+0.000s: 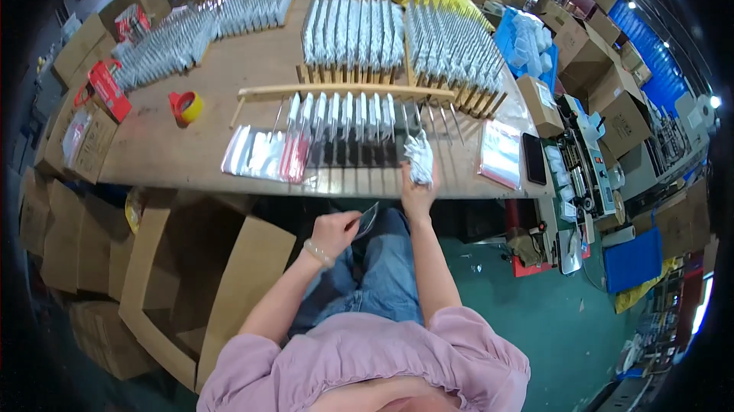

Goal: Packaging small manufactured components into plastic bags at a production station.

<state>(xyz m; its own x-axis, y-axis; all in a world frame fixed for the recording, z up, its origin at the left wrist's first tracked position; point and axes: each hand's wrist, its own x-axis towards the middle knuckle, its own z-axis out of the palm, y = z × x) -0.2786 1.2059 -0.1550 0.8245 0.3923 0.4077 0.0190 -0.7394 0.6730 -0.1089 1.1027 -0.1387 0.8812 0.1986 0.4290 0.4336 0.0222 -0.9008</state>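
Observation:
My right hand [417,196], at the table's front edge, is closed around the lower end of a crumpled white plastic-wrapped piece [418,153]. The piece stands upright against the right part of a wooden bar [348,91] with thin metal rods. White-wrapped pieces [336,112] hang side by side on the rods left of that hand, and a few bare rods [447,123] lie to its right. Over my lap, below the table edge, my left hand [333,233] pinches a small, thin, shiny plastic piece [368,219]; its exact kind is unclear.
Clear plastic bags lie in a left stack [264,153] and a right stack [500,153], beside a black phone [534,159]. Racks of wrapped rods [353,33] fill the table's back. A tape roll [186,107] sits left. An open carton [248,274] stands by my left arm.

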